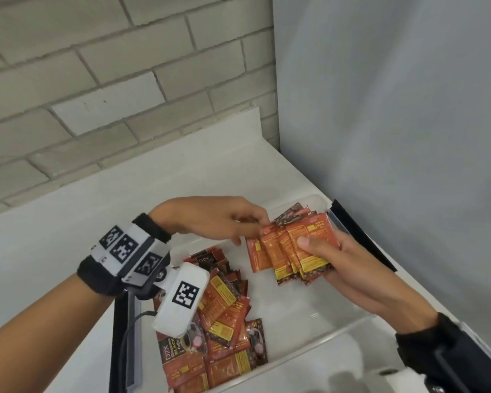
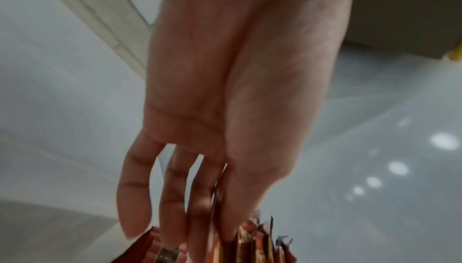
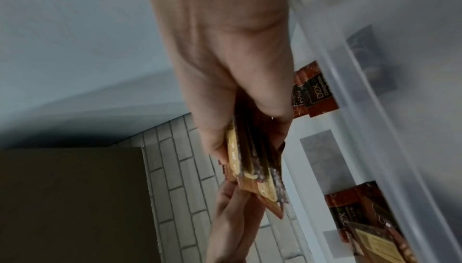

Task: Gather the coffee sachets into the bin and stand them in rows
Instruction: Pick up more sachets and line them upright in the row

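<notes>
Clear plastic bin (image 1: 309, 340) on white counter (image 1: 68, 211) | loose sachets (image 1: 224, 316) heaped at its left | right hand (image 1: 338, 259) grips fanned sachet stack (image 1: 289, 251) above bin, thumb on top | left hand (image 1: 216, 219) pinches stack's top edge with fingertips

We see pantry or kitchenette corner, likely home or office: painted brick-pattern wall (image 1: 97, 89), plain grey wall (image 1: 394, 109), white counter (image 1: 68, 217) with raised back edge, clear plastic bin (image 1: 318, 321) of coffee sachets (image 1: 224, 321). We cannot tell which for sure
</notes>
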Demonstrator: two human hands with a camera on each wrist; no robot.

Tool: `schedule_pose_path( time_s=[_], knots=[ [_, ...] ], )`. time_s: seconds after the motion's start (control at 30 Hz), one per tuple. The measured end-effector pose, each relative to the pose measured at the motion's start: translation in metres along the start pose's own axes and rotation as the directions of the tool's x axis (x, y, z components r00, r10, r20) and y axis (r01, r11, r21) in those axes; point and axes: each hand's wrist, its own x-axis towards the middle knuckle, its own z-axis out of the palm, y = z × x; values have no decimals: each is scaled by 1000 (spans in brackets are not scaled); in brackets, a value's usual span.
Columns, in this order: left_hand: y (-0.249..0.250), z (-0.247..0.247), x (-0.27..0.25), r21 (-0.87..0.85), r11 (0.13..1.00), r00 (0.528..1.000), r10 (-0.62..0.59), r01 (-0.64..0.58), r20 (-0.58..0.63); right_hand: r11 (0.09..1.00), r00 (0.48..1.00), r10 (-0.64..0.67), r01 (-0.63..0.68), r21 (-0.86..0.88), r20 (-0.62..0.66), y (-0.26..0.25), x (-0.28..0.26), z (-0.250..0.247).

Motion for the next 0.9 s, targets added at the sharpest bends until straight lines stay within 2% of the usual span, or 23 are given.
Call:
schedule_pose_path(
  time_s=[0.1, 0.2, 0.37, 0.47, 0.53, 0.63, 0.7, 0.77, 0.83, 0.9],
  knots=[
    [-3, 6, 0, -285, 958, 987, -27, -19, -159, 998, 1000, -14, 14, 54, -14, 1, 1, 1],
    [-3, 13, -2, -533, 841, 968, -49, -94, -247, 990, 999, -21, 26, 139, -41, -2, 1, 1],
    [-4, 16, -8, -589, 797, 980, 15, -131, -198, 984, 998, -62, 64, 165, -16, -12, -2, 1],
    [-2, 17, -5, -661, 733, 966, -23, -158, -256, 986, 998, -49, 43, 161, 35, -12, -3, 1],
    [0, 18, -3, -668, 720, 944, -56, -187, -324, 981, 999, -40, 34, 189, 26, -12, -3, 0],
    [5, 21, -6, -538, 813, 881, -67, -224, -468, 980, 995, -80, 89, 177, -55, -17, -2, 3],
    [10, 24, -9, -367, 911, 879, -12, -187, -476, 985, 982, -133, 146, 93, -133, -22, -1, 9],
    [20, 35, -8, -120, 983, 890, 73, -141, -450, 977, 960, -214, 207, -55, -183, -23, 0, 16],
    [26, 48, -1, 144, 980, 876, 188, -138, -445, 947, 935, -281, 234, -220, -214, -23, 2, 26],
    [29, 59, 10, 345, 933, 852, 259, -100, -454, 901, 915, -334, 239, -363, -227, -22, 4, 35]
  ],
)
